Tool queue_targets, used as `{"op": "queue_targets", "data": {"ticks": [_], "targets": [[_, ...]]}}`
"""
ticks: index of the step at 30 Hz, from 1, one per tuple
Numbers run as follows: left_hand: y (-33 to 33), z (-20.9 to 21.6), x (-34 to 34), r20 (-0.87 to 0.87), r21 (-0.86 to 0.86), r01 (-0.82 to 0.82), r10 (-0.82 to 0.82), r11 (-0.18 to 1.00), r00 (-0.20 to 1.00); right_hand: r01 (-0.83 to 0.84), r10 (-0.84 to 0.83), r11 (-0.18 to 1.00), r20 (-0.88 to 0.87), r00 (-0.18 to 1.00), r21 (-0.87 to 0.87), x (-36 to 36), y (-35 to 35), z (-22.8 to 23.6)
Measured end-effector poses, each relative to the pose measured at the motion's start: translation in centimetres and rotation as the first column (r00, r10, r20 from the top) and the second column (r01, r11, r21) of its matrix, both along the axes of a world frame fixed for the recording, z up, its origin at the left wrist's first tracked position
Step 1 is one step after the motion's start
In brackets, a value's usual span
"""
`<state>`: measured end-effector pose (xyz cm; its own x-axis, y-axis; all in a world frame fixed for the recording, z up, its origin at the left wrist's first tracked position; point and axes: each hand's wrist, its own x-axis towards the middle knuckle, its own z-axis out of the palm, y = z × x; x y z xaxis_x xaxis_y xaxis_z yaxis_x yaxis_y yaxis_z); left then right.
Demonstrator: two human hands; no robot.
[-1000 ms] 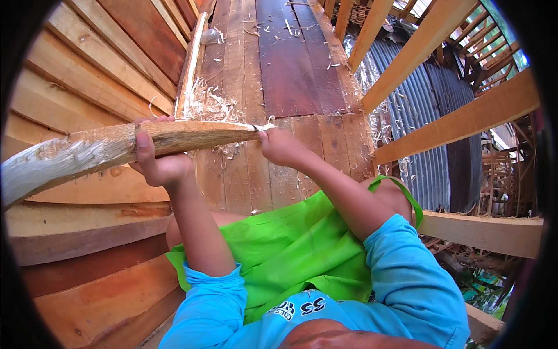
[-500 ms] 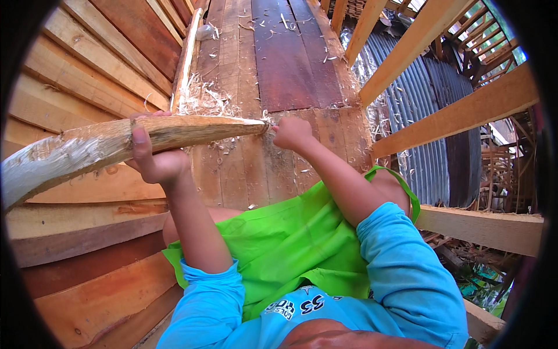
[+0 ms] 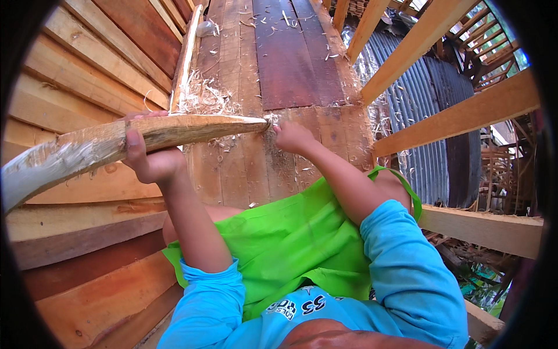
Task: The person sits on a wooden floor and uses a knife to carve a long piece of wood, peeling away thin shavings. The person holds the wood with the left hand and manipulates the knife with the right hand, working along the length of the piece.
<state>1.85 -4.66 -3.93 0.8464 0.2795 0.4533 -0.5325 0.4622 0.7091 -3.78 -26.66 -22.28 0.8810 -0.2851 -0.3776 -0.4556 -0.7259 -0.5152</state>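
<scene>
A long curved piece of wood, bark-pale at its thick end and shaved to a narrow tip, runs from the left edge to the middle. My left hand grips it from below, thumb on the near side and fingers on the far side. Just right of the tip, my right hand is closed, knuckles up. Something small and dark shows between its fingers and the tip, too small to name. Under the tip lies the plank floor.
Curled wood shavings are heaped beyond the wood. A board wall rises on the left. On the right stand wooden rails, with corrugated metal sheets beyond them. A small clear, rounded object sits at the far left of the floor.
My left hand has slid slightly left along the wood. My right hand has shifted very little and stays closed by the tip.
</scene>
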Motion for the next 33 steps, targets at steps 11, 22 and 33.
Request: {"op": "queue_targets", "data": {"ticks": [11,22,33], "targets": [[1.0,-0.7,0.3,0.121,0.095,0.077,-0.089,0.992,0.989,-0.138,0.137,0.958,-0.023,0.99,-0.253,0.9,0.4,2.9],[0.3,0.0,0.2,-0.021,-0.015,-0.012,0.012,1.0,1.0,-0.005,0.004,0.997,0.02,1.0,0.072,-0.1,0.9,-1.4],[0.7,-0.5,0.5,0.041,0.042,-0.032,0.031,0.999,0.999,-0.121,0.129,0.939,0.004,0.992,-0.321,0.9,0.2,1.0]]}}
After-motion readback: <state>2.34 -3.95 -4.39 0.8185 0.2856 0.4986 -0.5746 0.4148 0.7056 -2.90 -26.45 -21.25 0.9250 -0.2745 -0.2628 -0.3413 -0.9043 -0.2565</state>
